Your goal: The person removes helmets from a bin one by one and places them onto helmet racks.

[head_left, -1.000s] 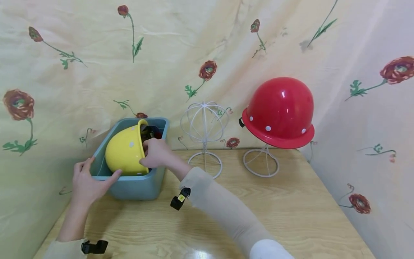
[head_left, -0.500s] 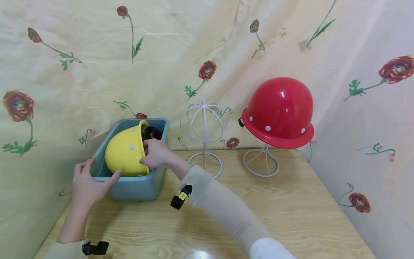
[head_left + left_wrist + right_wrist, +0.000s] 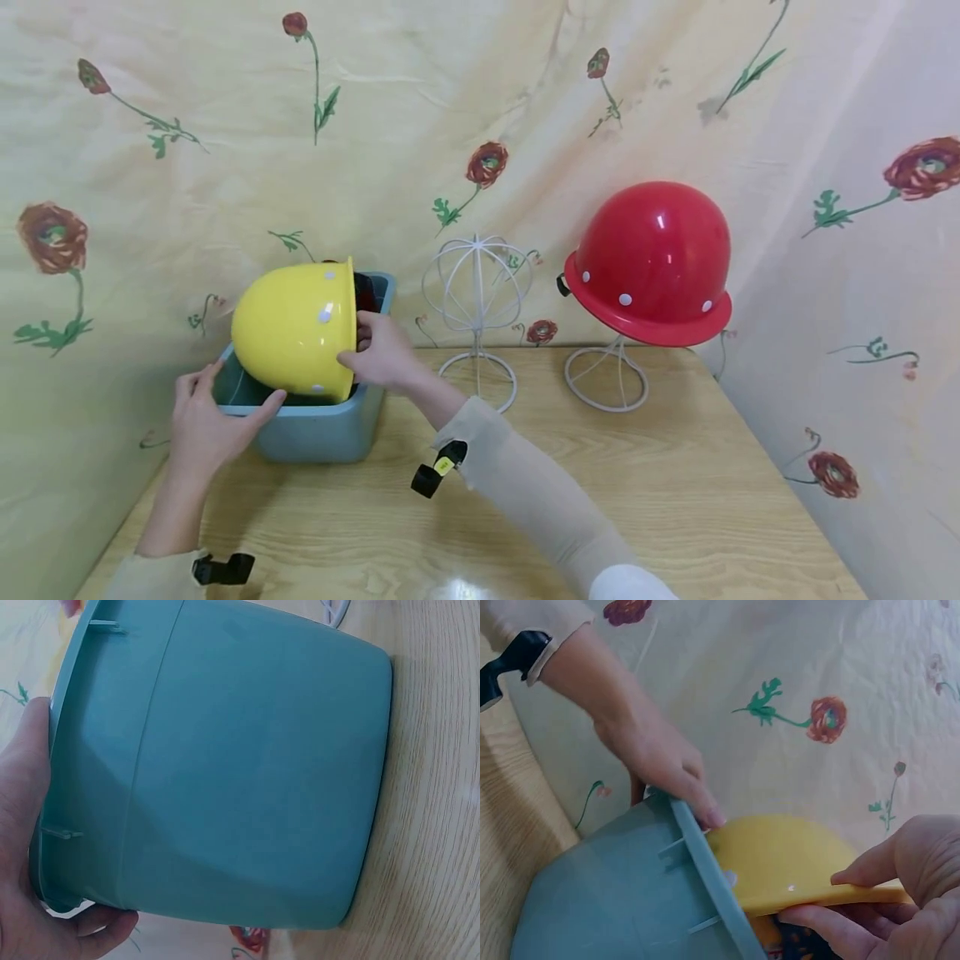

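A yellow hard hat (image 3: 288, 329) lies on its side in the mouth of a blue-green plastic bin (image 3: 315, 435), its opening facing right. My right hand (image 3: 384, 352) pinches the hat's brim; in the right wrist view the thumb is on the outside and the fingers are inside the brim. At the bin's near left corner, my left hand (image 3: 208, 425) grips the rim, with the thumb along the front edge. The left wrist view shows those fingers (image 3: 105, 937) wrapped round the corner. Something dark and red shows inside the bin behind the hat, mostly hidden.
A red hard hat (image 3: 656, 258) sits on a white wire stand (image 3: 606, 408) at the right. Between it and the bin stands another white wire stand (image 3: 477, 325), bare. Flowered cloth (image 3: 420, 100) hangs behind and beside the wooden table (image 3: 465, 533).
The yellow hard hat has risen in the bin and tipped a little, lifted by my right hand, which moved slightly right. My left hand stays on the bin's corner.
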`<state>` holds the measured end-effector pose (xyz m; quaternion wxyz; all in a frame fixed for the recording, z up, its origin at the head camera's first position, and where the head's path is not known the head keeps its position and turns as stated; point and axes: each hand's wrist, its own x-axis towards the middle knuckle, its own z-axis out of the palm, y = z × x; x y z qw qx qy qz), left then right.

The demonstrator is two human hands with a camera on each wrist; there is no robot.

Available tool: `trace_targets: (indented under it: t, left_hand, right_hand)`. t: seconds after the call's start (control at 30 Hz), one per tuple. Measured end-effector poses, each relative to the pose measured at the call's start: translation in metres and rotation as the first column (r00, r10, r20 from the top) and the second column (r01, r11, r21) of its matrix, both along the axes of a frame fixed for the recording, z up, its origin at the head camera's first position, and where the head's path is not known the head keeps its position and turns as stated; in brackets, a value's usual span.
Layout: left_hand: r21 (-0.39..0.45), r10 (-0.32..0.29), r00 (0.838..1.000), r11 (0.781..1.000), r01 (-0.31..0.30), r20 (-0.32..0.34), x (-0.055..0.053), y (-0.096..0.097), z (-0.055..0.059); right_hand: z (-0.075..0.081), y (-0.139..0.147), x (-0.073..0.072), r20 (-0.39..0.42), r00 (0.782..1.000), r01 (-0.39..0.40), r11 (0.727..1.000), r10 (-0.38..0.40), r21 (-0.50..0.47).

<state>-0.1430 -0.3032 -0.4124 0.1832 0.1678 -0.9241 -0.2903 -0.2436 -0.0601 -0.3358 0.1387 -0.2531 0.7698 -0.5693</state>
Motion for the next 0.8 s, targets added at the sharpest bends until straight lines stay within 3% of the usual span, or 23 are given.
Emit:
trace_targets:
  t: [0.17,0.37,0.6,0.8]
  left_hand:
    - [0.010,-0.016,1.000,1.000,0.017,-0.015,0.001,0.002,0.004]
    - [0.015,-0.011,1.000,1.000,0.011,-0.009,0.003,0.001,0.000]
    - [0.008,-0.011,0.999,1.000,0.012,-0.034,0.003,0.000,-0.002]
    - [0.011,-0.007,1.000,1.000,0.008,-0.023,0.002,0.001,-0.001]
  right_hand:
    - [0.008,0.008,0.004,-0.015,1.000,0.012,0.991,-0.014,-0.130]
    - [0.011,0.015,0.012,-0.029,0.999,0.031,0.969,-0.039,-0.243]
    - [0.022,0.026,0.018,-0.037,0.998,0.031,0.922,-0.049,-0.385]
    - [0.029,0.036,0.020,-0.007,0.998,0.058,0.895,-0.068,-0.442]
